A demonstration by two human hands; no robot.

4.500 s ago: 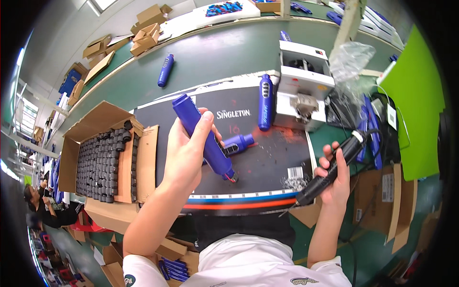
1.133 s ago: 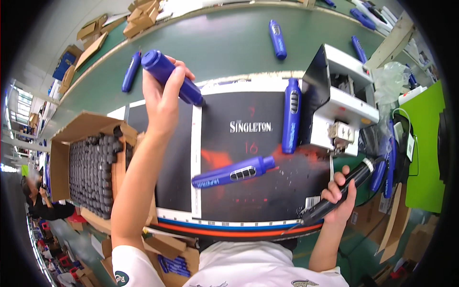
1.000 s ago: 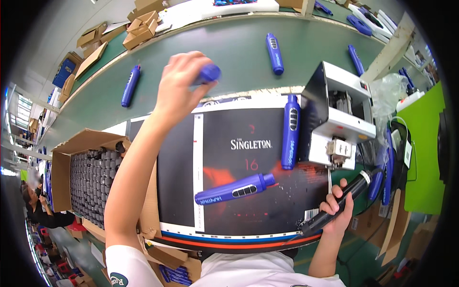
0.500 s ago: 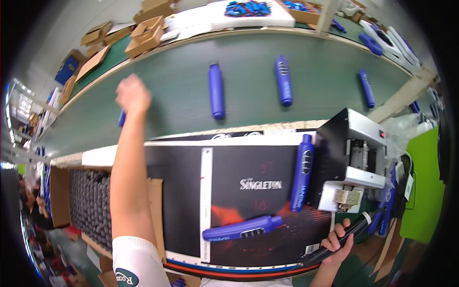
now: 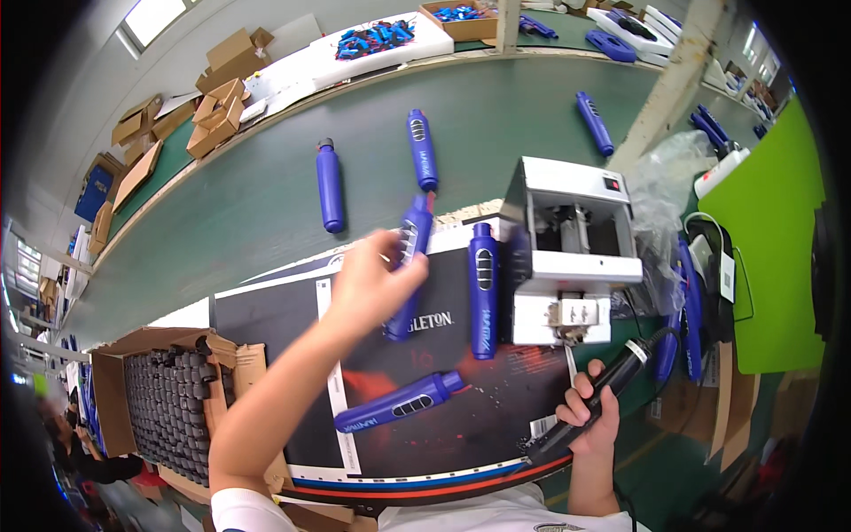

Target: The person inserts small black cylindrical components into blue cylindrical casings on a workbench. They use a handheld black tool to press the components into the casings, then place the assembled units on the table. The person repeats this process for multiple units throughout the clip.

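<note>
My left hand (image 5: 368,275) grips a blue tube-shaped housing (image 5: 413,239) with a dark slotted panel, lifted at a tilt over the near work surface and blurred by motion. My right hand (image 5: 594,412) is wrapped round a black corded electric screwdriver (image 5: 612,381), its tip pointing down and left. One similar blue housing (image 5: 484,293) lies upright in view beside the white and black machine (image 5: 581,269). Another housing (image 5: 401,403) lies slantwise nearer to me. Both rest on a black printed board (image 5: 443,355).
On the green conveyor belt (image 5: 266,177) lie more blue housings (image 5: 330,188). A cardboard box (image 5: 111,399) of dark grey caps stands at left. A metal post (image 5: 678,80) rises at the right, near a bright green panel (image 5: 753,266). Blue parts (image 5: 377,40) sit on white foam behind.
My left hand has come back from the belt's left side with a blue housing, now over the board. The view has swung rightward. My right hand keeps the screwdriver.
</note>
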